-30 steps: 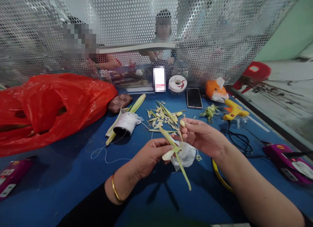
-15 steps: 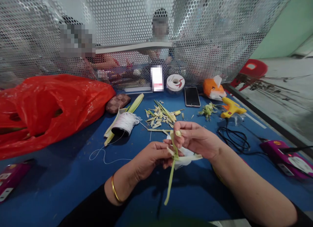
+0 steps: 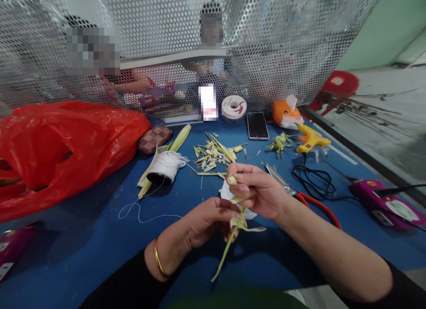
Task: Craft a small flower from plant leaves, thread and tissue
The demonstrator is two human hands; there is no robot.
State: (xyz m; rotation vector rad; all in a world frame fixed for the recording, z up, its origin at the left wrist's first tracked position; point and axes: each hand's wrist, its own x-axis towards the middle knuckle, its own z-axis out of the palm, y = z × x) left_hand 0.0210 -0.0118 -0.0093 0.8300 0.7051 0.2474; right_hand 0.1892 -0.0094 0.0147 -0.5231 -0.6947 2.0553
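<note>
One held stem, two power strips

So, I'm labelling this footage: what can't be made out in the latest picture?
Head view:
Red bag: contents mostly hidden by its plastic.
Left hand: some fingers partly hidden behind the stem.
Red-handled tool: partly covered by the right forearm.
Leftmost power strip: cut off by the edge.
White item: blurred.

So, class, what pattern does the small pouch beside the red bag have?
The pouch has a checked pattern in two browns, seen in the head view.
</note>
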